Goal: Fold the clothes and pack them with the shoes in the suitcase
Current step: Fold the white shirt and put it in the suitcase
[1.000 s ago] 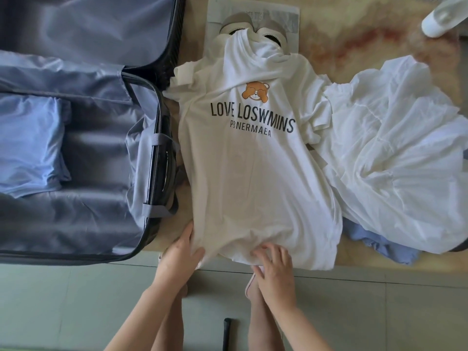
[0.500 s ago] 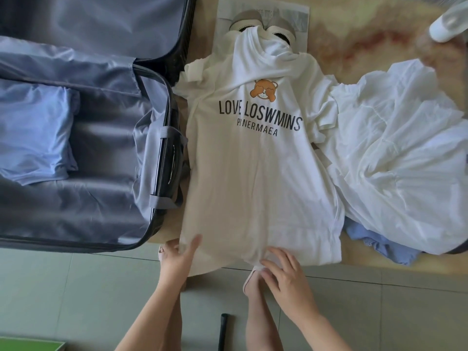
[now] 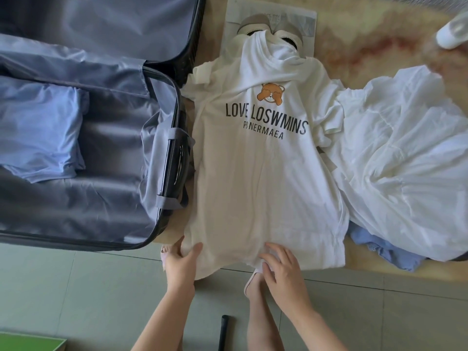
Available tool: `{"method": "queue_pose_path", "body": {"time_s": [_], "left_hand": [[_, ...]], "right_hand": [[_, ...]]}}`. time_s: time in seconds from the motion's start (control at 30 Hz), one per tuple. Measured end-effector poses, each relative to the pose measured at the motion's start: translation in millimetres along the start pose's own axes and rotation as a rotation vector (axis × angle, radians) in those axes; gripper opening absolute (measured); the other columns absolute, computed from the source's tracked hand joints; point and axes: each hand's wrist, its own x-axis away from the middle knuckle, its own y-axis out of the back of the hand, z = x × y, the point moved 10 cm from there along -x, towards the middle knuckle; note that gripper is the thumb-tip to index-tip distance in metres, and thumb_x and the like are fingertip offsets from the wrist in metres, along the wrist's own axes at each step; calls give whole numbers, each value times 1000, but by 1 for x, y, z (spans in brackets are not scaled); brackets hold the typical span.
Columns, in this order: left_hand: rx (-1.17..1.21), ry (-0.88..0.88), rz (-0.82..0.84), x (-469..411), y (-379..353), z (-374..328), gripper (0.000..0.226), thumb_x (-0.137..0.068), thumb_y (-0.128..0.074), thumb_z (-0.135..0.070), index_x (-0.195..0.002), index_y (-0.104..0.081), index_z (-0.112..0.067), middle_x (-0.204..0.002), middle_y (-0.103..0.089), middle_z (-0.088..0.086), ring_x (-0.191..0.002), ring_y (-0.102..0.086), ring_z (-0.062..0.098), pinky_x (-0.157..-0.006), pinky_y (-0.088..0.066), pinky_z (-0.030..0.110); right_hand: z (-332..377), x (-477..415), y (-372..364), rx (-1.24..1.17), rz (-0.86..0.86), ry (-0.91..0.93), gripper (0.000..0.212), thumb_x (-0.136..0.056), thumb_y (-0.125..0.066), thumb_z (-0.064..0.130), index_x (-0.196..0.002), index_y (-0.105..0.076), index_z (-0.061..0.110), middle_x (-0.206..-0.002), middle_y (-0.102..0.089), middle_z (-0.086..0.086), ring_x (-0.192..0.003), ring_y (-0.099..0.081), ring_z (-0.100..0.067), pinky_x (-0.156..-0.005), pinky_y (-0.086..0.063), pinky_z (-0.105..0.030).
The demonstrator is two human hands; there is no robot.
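- white printed cotton t-shirt (image 3: 266, 186) lay just right of the open grey lined suitcase (image 3: 114, 206).
- i saw left hand (image 3: 181, 262) and right hand (image 3: 282, 271) both pinching its hem.

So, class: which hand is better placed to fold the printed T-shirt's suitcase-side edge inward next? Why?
Probably the left hand: it holds the hem corner of the printed T-shirt nearest the suitcase; the right hand holds mid-hem.

both our forearms reach forward, side by side; our left hand (image 3: 181, 259) pinches the t-shirt (image 3: 266, 186) hem, our right hand (image 3: 281, 267) curls fingers on it.
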Motion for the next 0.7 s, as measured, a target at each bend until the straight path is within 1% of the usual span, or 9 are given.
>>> {"method": "queue_pose_path", "body": {"time_s": [0.13, 0.23, 0.3, 0.33, 0.4, 0.47, 0.53, 0.57, 0.7], "left_hand": [[58, -43, -19, 13, -5, -7, 25, -81, -69, -13, -106, -64, -13, -91, -67, 7, -90, -61, 34, -76, -48, 47], [102, -109, -17, 27, -9, -24, 27, -79, -72, -22, -103, -61, -21, -98, -66, 0, -93, -59, 25, -86, -47, 44], [167, -133, 23, 33, -13, -30, 15, -86, -67, -26, -98, -59, -28, -103, -63, -4, -97, -56, 19, -90, -44, 37], [175, -157, 42, 38, -16, -34, 3, -89, -64, -27, -91, -62, -29, -97, -64, -4, -91, -55, 17, -83, -44, 35], [114, -247, 93, 45, -22, -42, 12, -91, -60, -21, -80, -65, -20, -73, -62, -8, -72, -52, 11, -64, -39, 27], [68, -305, 167, 51, -32, -47, 14, -92, -58, -13, -81, -67, -17, -61, -57, -11, -60, -47, 4, -57, -37, 19], [38, -332, 279, 59, -48, -49, 12, -84, -62, -25, -92, -71, -24, -71, -64, -2, -68, -51, 5, -66, -40, 19], [16, -337, 322, 59, -55, -47, 22, -79, -64, -31, -100, -72, -28, -78, -67, 2, -73, -54, 8, -71, -42, 22], [-82, -352, 404, 61, -71, -49, 33, -83, -64, -19, -108, -69, -40, -85, -70, -9, -76, -57, 10, -76, -44, 27]], "right_hand": [[9, -16, 9, -177, -66, -114, 37, -88, -38, 29, -101, -70, 18, -121, -62, 3, -113, -49, -14, -97, -35, -22], [21, -27, 6, -289, -44, -155, 33, -90, -41, 24, -105, -70, 18, -123, -62, 6, -114, -53, -13, -100, -36, -22], [27, -34, 0, -391, -15, -198, 27, -91, -48, 15, -108, -69, 18, -123, -62, 7, -117, -54, -12, -102, -40, -27], [31, -38, 0, -438, -14, -217, 26, -92, -50, 12, -109, -68, 19, -122, -62, 7, -117, -55, -10, -102, -41, -27], [40, -47, 5, -537, -3, -274, 24, -96, -50, 12, -110, -67, 23, -117, -64, 12, -113, -55, -1, -100, -42, -23], [46, -56, 11, -657, 28, -356, 22, -97, -51, 17, -108, -66, 27, -110, -67, 15, -107, -58, 2, -94, -45, -20], [52, -66, 19, -778, 59, -402, 18, -97, -53, 23, -106, -68, 27, -104, -70, 13, -99, -64, -4, -88, -49, -22], [55, -70, 23, -832, 82, -411, 17, -96, -54, 26, -105, -69, 26, -101, -71, 12, -95, -66, -7, -86, -51, -24], [57, -72, 28, -908, 187, -479, 19, -93, -59, 34, -99, -71, 21, -92, -74, 8, -86, -68, -7, -82, -55, -29]]}}
